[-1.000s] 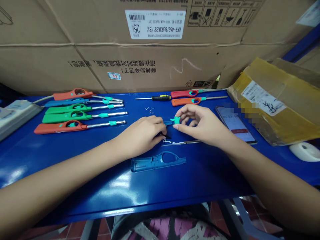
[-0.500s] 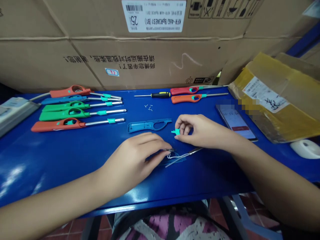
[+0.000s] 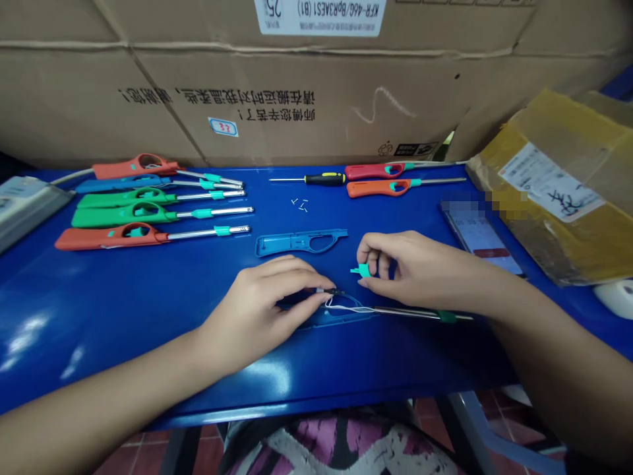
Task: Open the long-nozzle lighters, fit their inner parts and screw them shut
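Note:
My left hand (image 3: pixel 262 300) pinches a small black igniter part (image 3: pixel 335 291) between thumb and forefinger. White wires (image 3: pixel 352 308) run from it to a metal lighter tube (image 3: pixel 413 313) with a dark green sleeve, lying on the right. Beneath them rests a blue half shell (image 3: pixel 341 320), partly hidden by my left hand. A turquoise trigger piece (image 3: pixel 364 270) is held in the curled fingers of my right hand (image 3: pixel 408 264), just above the table and apart from the igniter part. The other blue half shell (image 3: pixel 277 245) lies farther back, its hollow side up.
Several gas lighters (image 3: pixel 119 214) lie at the left; a red (image 3: pixel 368 173) and an orange lighter (image 3: pixel 370 189) lie at the back right. Between are a screwdriver (image 3: pixel 324 179) and several small screws (image 3: pixel 301 204). A phone (image 3: pixel 475 234) and a taped carton (image 3: pixel 524 218) stand right.
The white wires and metal tube have come to lie straighter along the blue half shell. My right hand has shifted slightly, still with the trigger piece. The camera view has tilted down.

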`<state>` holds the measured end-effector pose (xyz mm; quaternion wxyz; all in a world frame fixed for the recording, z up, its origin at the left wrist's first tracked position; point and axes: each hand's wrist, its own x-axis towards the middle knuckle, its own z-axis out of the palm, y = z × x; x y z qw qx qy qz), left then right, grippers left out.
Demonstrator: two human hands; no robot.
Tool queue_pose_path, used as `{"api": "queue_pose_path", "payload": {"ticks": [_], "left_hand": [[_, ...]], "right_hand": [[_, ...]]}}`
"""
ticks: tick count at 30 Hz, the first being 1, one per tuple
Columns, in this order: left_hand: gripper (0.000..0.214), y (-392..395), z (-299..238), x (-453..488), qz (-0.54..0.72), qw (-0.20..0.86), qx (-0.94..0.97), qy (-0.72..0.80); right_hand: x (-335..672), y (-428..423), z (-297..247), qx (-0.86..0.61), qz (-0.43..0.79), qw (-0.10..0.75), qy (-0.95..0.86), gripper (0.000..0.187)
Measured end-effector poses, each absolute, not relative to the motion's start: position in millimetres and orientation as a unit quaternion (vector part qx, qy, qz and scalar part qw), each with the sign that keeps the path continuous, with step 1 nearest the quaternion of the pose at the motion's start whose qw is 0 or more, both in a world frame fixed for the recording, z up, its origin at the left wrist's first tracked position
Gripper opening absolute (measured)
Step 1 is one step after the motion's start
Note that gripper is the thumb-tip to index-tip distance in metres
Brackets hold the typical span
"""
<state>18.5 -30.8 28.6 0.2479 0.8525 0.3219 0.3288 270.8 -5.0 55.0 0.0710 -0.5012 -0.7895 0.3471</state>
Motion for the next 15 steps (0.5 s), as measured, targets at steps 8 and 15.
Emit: {"api": "queue_pose_path", "payload": {"ticks": [8,15], "left_hand": [[0.014,-34.4,32.6,14.8,0.361,0.241,0.842,0.319],[0.014,-39.6,32.1,17.1,0.375,0.222,0.841,0.320]], "right_hand": [[257.7,-11.6,62.4,-0.452,0.504,0.082,-0.732,0.016],[255.6,-12.0,61.6,-0.436,0.518,0.096,-0.730,0.017]]}}
